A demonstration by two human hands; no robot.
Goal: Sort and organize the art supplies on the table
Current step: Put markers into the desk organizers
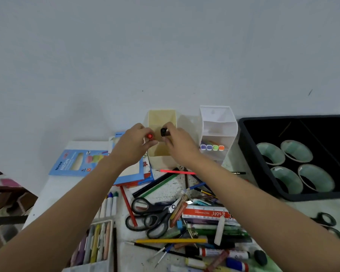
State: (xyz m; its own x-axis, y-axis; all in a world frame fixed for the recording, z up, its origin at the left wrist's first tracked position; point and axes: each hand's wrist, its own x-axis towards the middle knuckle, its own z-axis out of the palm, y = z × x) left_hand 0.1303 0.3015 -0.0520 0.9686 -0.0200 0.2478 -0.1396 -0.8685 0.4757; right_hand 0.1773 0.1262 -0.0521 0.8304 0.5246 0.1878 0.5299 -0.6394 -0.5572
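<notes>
Head view: we're seeing the left grip (133, 147) pinching a red-tipped marker (150, 136) and the right grip (178, 143) pinching a black-tipped marker (164, 132). Both are hanging at the beige holder's (162, 117) opening, far side of the desk (53, 187). Scissors (155, 216) are lying nearer us.

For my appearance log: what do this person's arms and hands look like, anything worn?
The left forearm and right forearm are bare to the frame's edge, no sleeves showing. The left hand and right hand wear no gloves, and no watch, bracelet or ring shows.
</notes>
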